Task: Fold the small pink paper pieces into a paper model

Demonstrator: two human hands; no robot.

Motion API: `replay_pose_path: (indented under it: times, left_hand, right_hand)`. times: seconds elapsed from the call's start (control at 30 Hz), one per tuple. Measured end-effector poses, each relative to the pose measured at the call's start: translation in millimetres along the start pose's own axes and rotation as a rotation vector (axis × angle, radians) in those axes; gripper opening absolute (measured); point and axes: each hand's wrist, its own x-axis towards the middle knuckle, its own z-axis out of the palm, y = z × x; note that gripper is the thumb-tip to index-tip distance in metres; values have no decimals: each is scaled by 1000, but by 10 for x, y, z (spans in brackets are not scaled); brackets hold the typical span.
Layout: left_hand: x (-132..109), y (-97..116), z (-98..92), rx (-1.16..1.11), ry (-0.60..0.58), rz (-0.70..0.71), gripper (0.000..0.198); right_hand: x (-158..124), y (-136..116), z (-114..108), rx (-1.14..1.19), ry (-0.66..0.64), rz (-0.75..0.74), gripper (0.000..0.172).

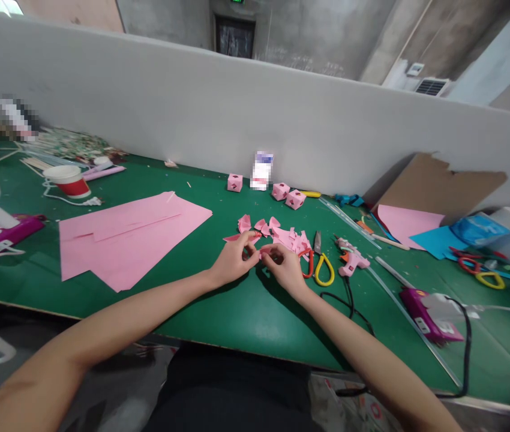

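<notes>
My left hand (237,259) and my right hand (284,267) meet low over the table. Both are closed in a pinch at a small piece of pink paper (263,254), mostly hidden by the fingers. Just beyond them lie pink paper scraps (287,237) and several small cut or folded pink pieces (245,223). Scissors (324,269) with a red and a yellow handle lie beside my right hand. A pink glue gun (353,261) rests farther right. Behind, against the partition, sit folded pink paper cubes (235,183) with diamond-shaped openings.
Large pink paper sheets (138,246) lie on the green table (246,321) at left, near a paper cup (66,182). To the right are a purple power strip (430,315), black cable, clear glue sticks (349,223), brown cardboard (435,186) and more scissors (475,270). A grey partition (183,114) stands behind.
</notes>
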Motion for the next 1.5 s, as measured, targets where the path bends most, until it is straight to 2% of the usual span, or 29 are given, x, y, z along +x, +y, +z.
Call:
replay_pose_path:
  times: [0.17, 0.33, 0.5, 0.6, 0.73, 0.83, 1.0, 1.5]
  left_hand:
    - [-8, -34, 32, 12, -103, 2, 41]
    - [-19, -41, 47, 23, -134, 45, 40]
    - [-26, -61, 42, 68, -123, 29, 41]
    - [-17, -66, 36, 98, -82, 2, 41]
    - [7, -68, 30, 89, -45, 48, 36]
    - [19, -73, 26, 66, -56, 86, 33]
    - [31, -68, 16, 50, -7, 69, 31]
    - [46, -9, -14, -40, 5, -24, 36]
  right_hand:
    - [2, -11, -3, -37, 6, -25, 18]
    - [2, -16, 7, -90, 8, -34, 14]
    - [13, -3, -3, -91, -33, -44, 17]
    - [23, 15, -27, -174, -68, -72, 20]
    - [16, 26, -36, -303, -137, -146, 19]
    - [12, 34, -31, -317, -173, -140, 19]
    - [25, 46, -62, -237, -94, -86, 18]
    - [2, -35, -85, -371, -18, -249, 13]
